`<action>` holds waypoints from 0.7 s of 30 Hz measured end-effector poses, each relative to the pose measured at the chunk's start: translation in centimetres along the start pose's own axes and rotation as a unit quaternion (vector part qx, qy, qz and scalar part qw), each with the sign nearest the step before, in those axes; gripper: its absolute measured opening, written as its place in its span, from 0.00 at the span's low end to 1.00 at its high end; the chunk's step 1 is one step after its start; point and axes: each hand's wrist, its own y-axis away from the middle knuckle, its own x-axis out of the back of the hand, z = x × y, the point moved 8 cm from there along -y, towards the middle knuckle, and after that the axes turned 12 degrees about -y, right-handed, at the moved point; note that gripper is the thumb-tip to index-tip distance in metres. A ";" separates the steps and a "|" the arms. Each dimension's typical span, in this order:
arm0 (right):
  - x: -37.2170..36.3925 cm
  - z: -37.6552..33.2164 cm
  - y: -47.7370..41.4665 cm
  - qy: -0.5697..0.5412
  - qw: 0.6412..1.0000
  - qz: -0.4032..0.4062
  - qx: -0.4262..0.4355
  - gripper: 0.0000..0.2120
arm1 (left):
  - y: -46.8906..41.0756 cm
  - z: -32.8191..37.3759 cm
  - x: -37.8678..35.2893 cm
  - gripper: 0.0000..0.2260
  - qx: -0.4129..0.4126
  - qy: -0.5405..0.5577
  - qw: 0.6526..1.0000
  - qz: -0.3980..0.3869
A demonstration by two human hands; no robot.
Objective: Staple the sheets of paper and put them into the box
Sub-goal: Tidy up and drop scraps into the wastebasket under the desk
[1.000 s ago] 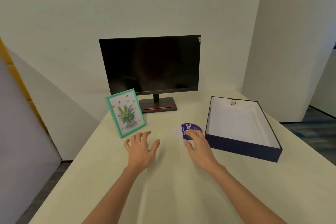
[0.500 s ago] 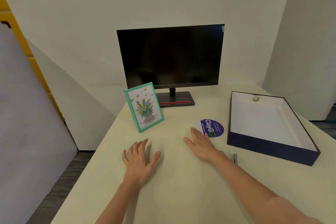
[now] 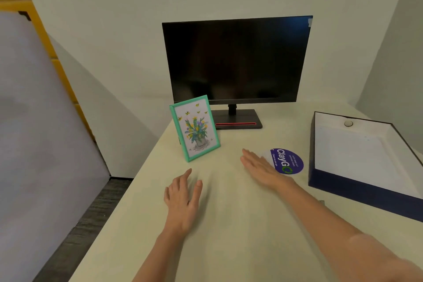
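A shallow dark blue box with a white inside lies open at the right of the cream table. My left hand rests flat on the table, palm down, fingers apart, holding nothing. Further right, my right hand also lies flat and empty, its fingertips pointing to the far left. Just behind my right forearm a small grey piece shows, perhaps the stapler's end; the rest is hidden. I cannot make out any separate sheets of paper on the pale table.
A black monitor stands at the back. A green picture frame with flowers stands in front of it, left. A round purple sticker lies between my right hand and the box. The table's left edge drops to the floor.
My view has swung to the left, so everything sits further right in the frame. My right hand has moved left off the purple sticker; my left hand stays flat on the table.
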 end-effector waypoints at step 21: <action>0.6 -0.9 11.4 -0.255 0.965 0.057 0.031 0.27 | -5.4 2.5 -5.6 0.26 -0.064 -0.149 0.964 -0.213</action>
